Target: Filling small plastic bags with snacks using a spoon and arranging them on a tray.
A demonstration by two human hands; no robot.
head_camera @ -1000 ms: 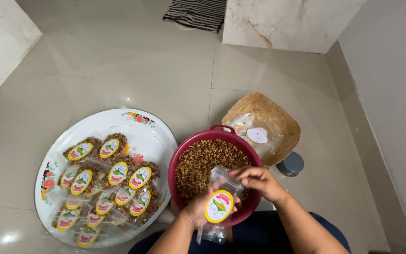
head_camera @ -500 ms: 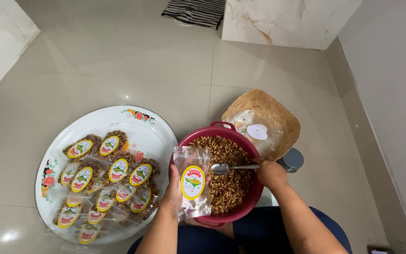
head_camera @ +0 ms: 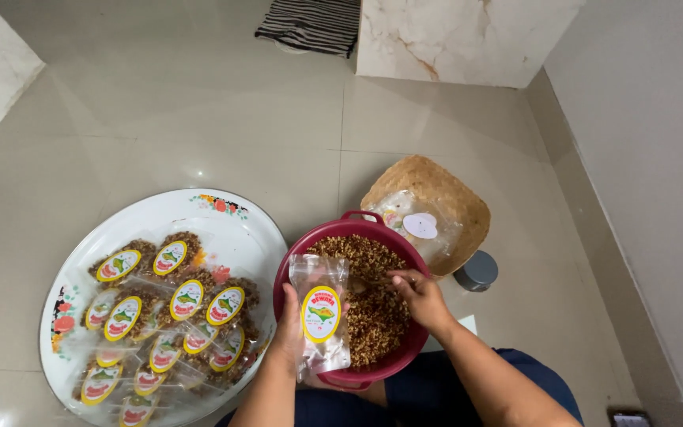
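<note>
My left hand holds a clear plastic pouch with a yellow oval label upright at the near left rim of a dark red basin. The basin is full of brown crumbly snack mix. My right hand reaches into the basin from the right, fingers closed on a metal spoon whose bowl dips into the mix just beside the pouch's mouth. Most of the spoon is hidden by my fingers and the mix.
On the floor to the left, a large white round tray with a floral rim holds several filled labelled pouches. A woven basket of empty pouches and a small grey container lie behind right. The wall runs along the right.
The pouch went from my lap up to the basin's left rim. My right hand left the pouch, took up the spoon, and has now lowered it into the mix.
</note>
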